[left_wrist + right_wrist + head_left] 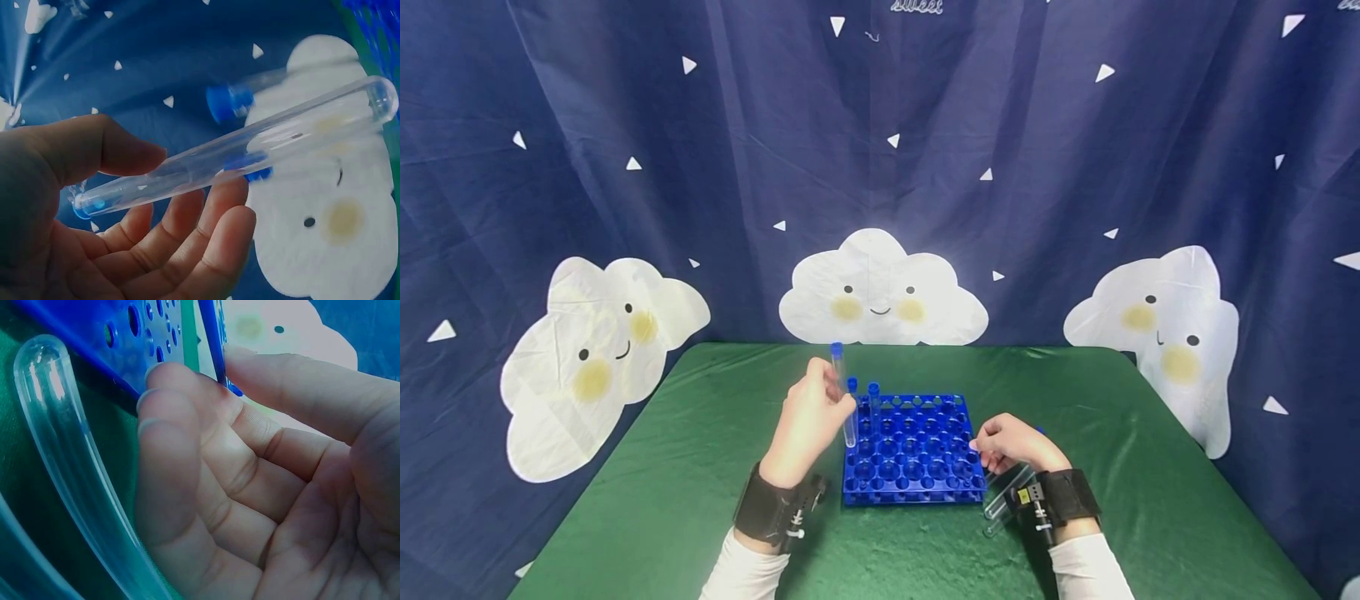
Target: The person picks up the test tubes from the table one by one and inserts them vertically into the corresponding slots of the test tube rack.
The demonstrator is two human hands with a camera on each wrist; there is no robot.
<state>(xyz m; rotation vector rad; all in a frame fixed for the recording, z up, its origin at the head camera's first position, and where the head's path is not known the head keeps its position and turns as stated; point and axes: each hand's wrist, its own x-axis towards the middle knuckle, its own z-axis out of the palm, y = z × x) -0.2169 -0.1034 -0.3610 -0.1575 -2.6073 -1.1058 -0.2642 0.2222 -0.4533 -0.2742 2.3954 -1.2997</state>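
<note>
Left hand [811, 417], centre of the head view: grip clamped on a clear test tube [840, 375] with a blue cap, thumb on one side, fingers on the other. Tube is upright, cap up, held above the far-left corner of the blue rack [913, 454]. Left wrist view confirms it: thumb and fingertips [206, 206] pinch the tube [250, 147] near the capped end, round bottom pointing away.

Two more capped tubes [852, 412] already stand in the rack's left edge, just beside the held one.

Right hand [1011, 443], right of centre: fingers curled, tips touching the rack's right edge, apparently steadying it. Right wrist view shows fingertips [169, 381] against the blue rack wall [134, 337], nothing clamped between them. Hard to be sure, view is tight.

Spare clear tubes [1003, 500] lie loose on the green surface [662, 500], just under the right wrist; one curves past the fingers in the wrist view [69, 462].

My read: the step is loading a tube into the rack. Next move calls for lining the round bottom over a free hole, keeping the tube vertical, lowering straight.
</note>
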